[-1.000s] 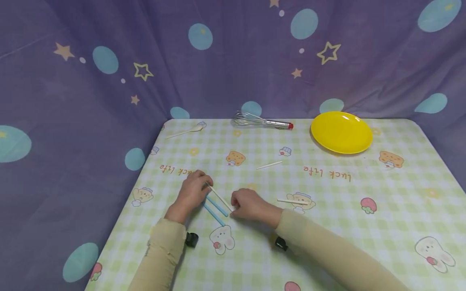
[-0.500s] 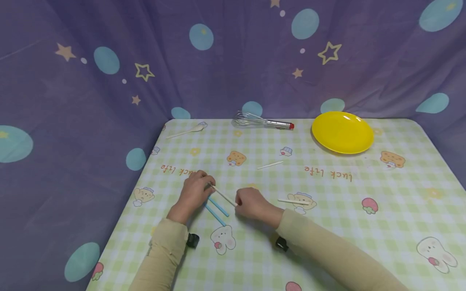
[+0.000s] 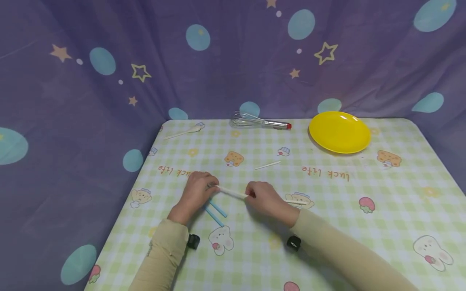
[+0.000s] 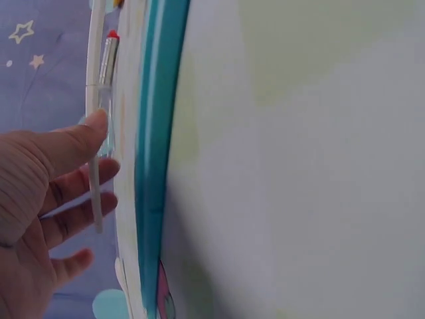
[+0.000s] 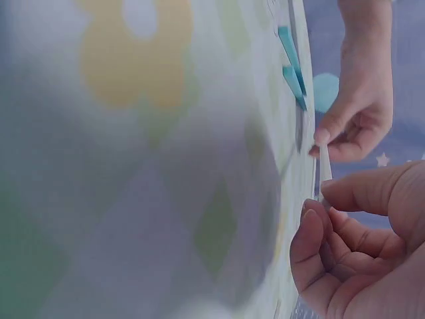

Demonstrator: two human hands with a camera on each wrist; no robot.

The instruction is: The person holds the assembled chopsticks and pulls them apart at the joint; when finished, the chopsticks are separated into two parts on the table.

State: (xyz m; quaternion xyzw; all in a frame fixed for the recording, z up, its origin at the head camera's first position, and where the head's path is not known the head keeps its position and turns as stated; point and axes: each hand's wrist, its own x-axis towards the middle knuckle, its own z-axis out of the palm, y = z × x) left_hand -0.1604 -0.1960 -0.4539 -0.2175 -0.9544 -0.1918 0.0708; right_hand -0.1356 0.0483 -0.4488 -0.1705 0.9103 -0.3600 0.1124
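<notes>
A slim white stick (image 3: 233,192), shaped like a chopstick, spans the gap between both hands just above the tablecloth. My left hand (image 3: 196,193) pinches its left end; in the left wrist view the thumb lies over the stick (image 4: 91,100), which has a thin seam across it. My right hand (image 3: 268,201) grips the other end between thumb and curled fingers, as the right wrist view also shows. Two light-blue sticks (image 3: 218,209) lie below and right of my left hand, their upper ends hidden by it. Another pale stick (image 3: 295,202) lies partly behind my right hand.
A short white stick (image 3: 267,165) lies beyond the hands. Along the far edge are a cream spoon (image 3: 183,132), a wire whisk (image 3: 260,122) with a red-tipped handle, and a yellow plate (image 3: 339,132). A purple curtain (image 3: 218,72) hangs behind the checked tablecloth (image 3: 327,250).
My right hand has moved right and slightly away from me, bringing the white stick's right end up, so the stick slants less. The left hand has barely shifted. The blue sticks stay put.
</notes>
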